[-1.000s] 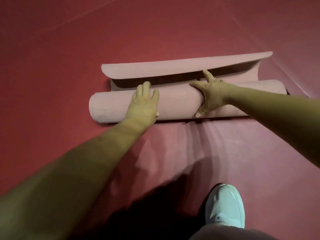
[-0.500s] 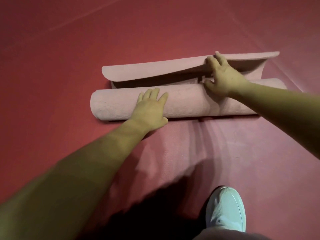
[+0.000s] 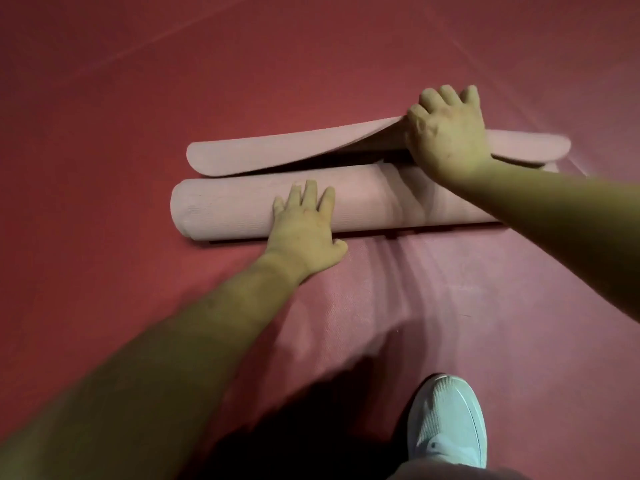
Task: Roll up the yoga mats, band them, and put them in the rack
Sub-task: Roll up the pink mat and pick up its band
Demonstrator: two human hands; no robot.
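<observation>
A pale pink yoga mat [image 3: 225,209] lies almost fully rolled across the red floor, the roll running left to right. Its loose end flap [image 3: 277,150] curls up just behind the roll. My left hand [image 3: 304,230] presses flat on the roll near its middle, fingers straight and the thumb down on the near side. My right hand [image 3: 446,133] grips the raised edge of the flap on the right, fingers curled over its far side. My right forearm hides the roll's right end. No band or rack is in view.
Red floor matting [image 3: 138,81] surrounds the roll on every side. A lighter pink patch of floor [image 3: 450,289] lies in front of it. My pale green shoe [image 3: 446,420] stands at the bottom right, near my own shadow.
My right hand left the roll and reached back to the flap, taking its edge and lifting it. My left hand slid slightly toward the roll's near side. The roll barely moved.
</observation>
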